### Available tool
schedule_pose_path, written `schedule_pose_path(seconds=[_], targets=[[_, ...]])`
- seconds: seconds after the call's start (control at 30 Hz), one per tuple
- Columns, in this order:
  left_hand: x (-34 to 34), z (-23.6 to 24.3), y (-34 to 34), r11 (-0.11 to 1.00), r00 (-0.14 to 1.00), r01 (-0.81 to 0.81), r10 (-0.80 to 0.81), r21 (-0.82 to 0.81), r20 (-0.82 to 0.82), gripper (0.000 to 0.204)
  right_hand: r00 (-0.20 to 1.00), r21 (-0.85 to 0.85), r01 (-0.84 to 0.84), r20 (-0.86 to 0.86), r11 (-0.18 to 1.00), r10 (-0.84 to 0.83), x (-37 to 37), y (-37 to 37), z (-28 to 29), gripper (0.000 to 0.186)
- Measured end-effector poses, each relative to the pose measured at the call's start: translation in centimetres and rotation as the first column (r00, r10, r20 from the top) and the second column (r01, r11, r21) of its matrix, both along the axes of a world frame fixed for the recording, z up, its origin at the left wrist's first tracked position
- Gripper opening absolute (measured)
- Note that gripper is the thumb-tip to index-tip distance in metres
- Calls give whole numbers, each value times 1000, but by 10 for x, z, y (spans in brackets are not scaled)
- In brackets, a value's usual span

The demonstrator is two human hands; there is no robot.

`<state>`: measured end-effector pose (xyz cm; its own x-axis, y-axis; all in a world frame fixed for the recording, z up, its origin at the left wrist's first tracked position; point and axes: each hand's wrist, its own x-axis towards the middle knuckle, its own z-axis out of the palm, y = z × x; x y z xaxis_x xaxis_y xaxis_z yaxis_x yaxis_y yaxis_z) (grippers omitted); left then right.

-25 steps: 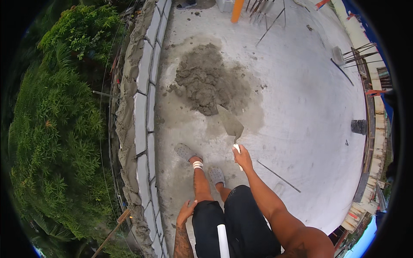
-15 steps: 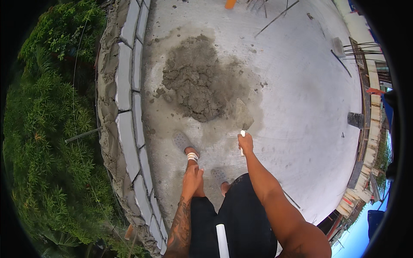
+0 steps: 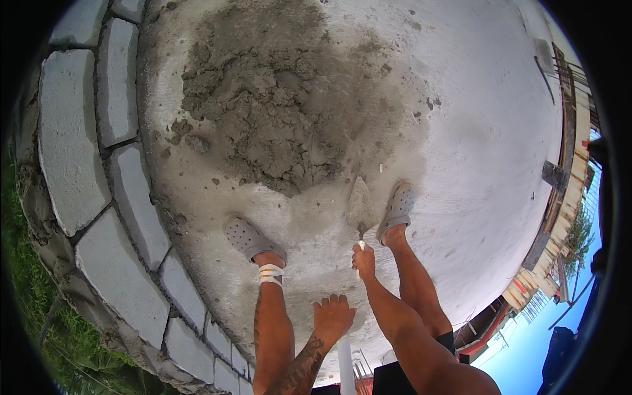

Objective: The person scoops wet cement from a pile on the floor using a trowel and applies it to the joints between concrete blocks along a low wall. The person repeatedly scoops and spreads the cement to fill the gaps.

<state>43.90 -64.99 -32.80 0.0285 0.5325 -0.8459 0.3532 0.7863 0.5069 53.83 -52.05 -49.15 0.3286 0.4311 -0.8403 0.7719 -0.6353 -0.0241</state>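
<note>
A pointing trowel (image 3: 361, 207) with a mortar-smeared blade is held low over the concrete floor. My right hand (image 3: 364, 260) is closed around its white handle, and the blade points away from me, just short of a heap of wet grey mortar (image 3: 270, 118). My left hand (image 3: 333, 317) hangs between my legs, back up, holding nothing; its fingers are loosely bent and the thumb stands apart. My feet, in grey clogs (image 3: 250, 237), stand wide at the near side of the heap, with a white band around the left ankle.
A low wall of grey blocks (image 3: 125, 276) runs along the left, with greenery (image 3: 26, 263) beyond it. Mortar crumbs lie around the heap. A dark block (image 3: 555, 176) sits at the far right edge of the slab. A white tube (image 3: 345, 365) shows at the lower edge.
The view has come lower and nearer to the mortar heap. My right foot has stepped forward and outward. The left hand has left my left leg; the right still holds the trowel.
</note>
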Motion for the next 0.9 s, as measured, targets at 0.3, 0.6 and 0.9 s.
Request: schedule_pose_path(seconds=[0.3, 0.6, 0.9], targets=[[-2, 9, 35, 988, 952, -147, 154, -46, 266, 44, 743, -105, -513, -551, 852, 379, -210, 113, -57, 26], [-37, -10, 38, 969, 935, -213, 239, -124, 263, 48, 473, 560, -693, -121, 454, 873, -195, 102, -40, 33], [-44, -15, 43, 945, 906, -311, 327, -99, 268, 47, 872, -83, -227, -460, 970, 165, -223, 99, 28, 44]])
